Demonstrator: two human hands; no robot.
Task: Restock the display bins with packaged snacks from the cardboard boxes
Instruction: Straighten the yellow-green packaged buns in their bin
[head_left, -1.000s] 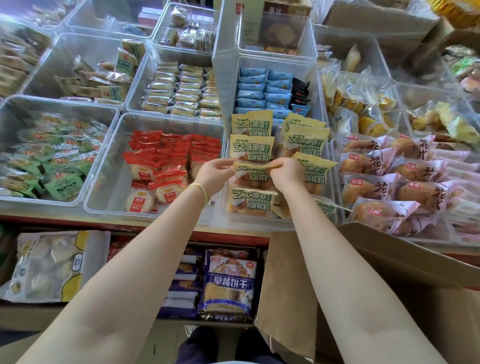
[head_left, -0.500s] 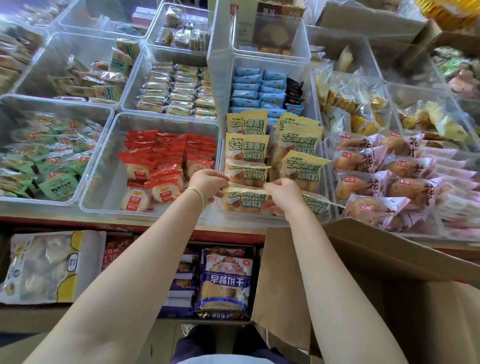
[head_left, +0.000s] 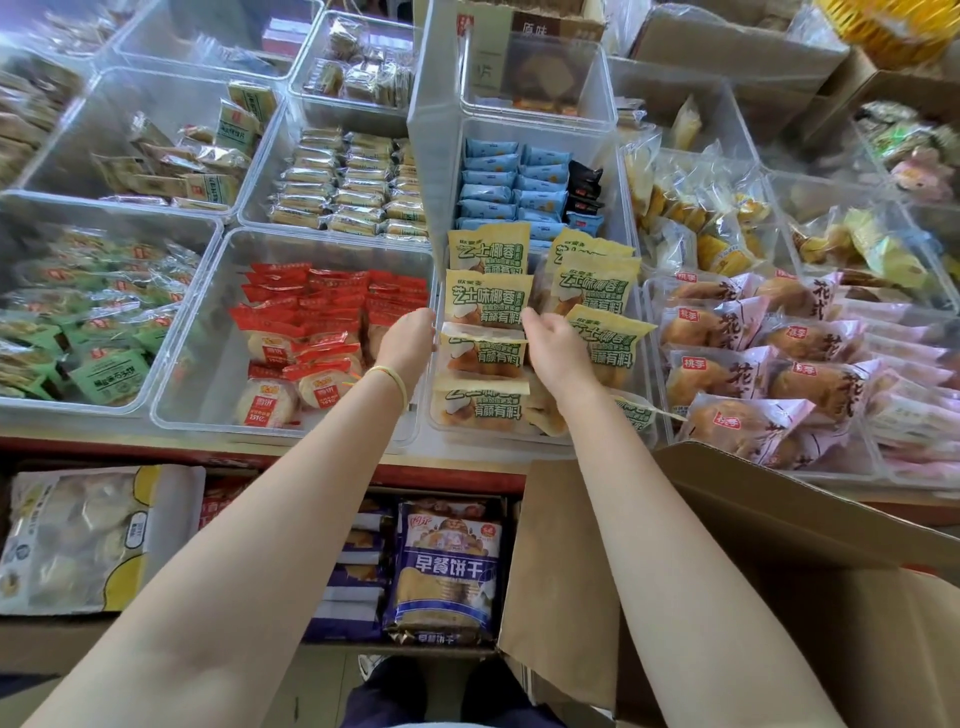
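Between our two hands a yellow snack packet (head_left: 483, 349) stands upright in the clear display bin (head_left: 636, 244), third in a row of like packets with green lettering. Our left hand (head_left: 408, 345) touches its left edge and our right hand (head_left: 553, 348) its right edge; both look loosely curled, but we cannot tell whether the fingers pinch the wrapper, since they are hidden behind the hands. Just left, another bin holds red packets (head_left: 306, 322); just right, pink-wrapped buns (head_left: 753, 374). Near our right forearm an open cardboard box (head_left: 727, 545) leans against the counter. On the shelf below stands a blue biscuit bag (head_left: 449, 566).
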